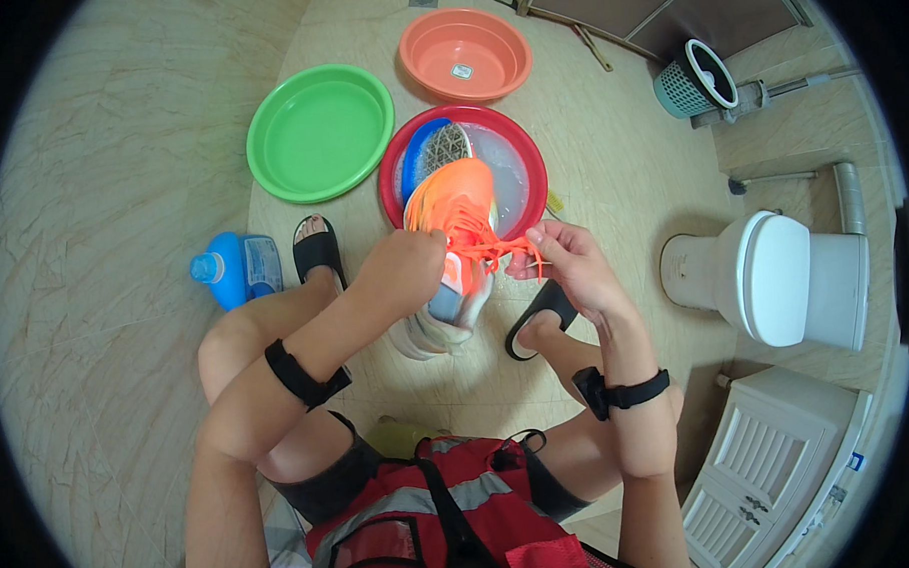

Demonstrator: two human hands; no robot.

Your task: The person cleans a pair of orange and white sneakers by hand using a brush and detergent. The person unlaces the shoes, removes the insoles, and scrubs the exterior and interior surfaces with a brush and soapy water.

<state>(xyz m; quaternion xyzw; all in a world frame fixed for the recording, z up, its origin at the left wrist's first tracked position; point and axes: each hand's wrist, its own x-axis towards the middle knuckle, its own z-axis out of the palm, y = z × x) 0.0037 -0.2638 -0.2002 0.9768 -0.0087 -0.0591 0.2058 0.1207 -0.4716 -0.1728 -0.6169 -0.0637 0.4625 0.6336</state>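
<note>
An orange running shoe [459,194] with a pale heel is held up in front of me, its toe over the red basin [539,177]. My left hand [416,266] is closed at the laced side of the shoe by the tongue; its fingertips are partly hidden. The fingers of my right hand [562,261] pinch the orange shoelaces [509,247], drawn out to the right of the shoe. Within the red basin are soapy water [504,162] and a second shoe [444,149], its patterned sole showing, beside a blue object [418,154] that is partly covered.
Beyond the red basin stand a green basin [322,135] and an orange basin [465,54]. A blue detergent bottle [236,269] is on the floor at left. To the right are a white toilet [770,277], a louvered cabinet [764,446] and a waste basket [684,88]. A yellow-bristled brush [554,202] lies by the red basin.
</note>
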